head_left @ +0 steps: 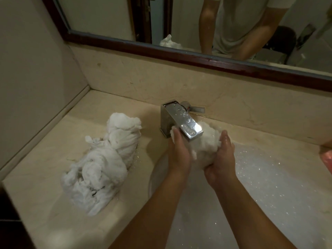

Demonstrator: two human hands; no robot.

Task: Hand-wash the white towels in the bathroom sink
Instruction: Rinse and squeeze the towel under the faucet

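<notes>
A bunched white towel (204, 144) sits between both my hands, right under the spout of the chrome faucet (181, 122) and above the sink basin (260, 177). My left hand (179, 153) grips its left side with curled fingers. My right hand (221, 159) cups it from the right and below, fingers wrapped around it. Part of the towel is hidden behind the spout. A heap of wrung, twisted white towels (102, 162) lies on the beige counter (45, 168) to the left of the faucet.
The faucet lever (195, 109) points right, behind the spout. A dark-framed mirror (179, 53) runs along the back wall above the marble splashback. A pink object (326, 159) shows at the right edge. Water droplets speckle the basin's right side.
</notes>
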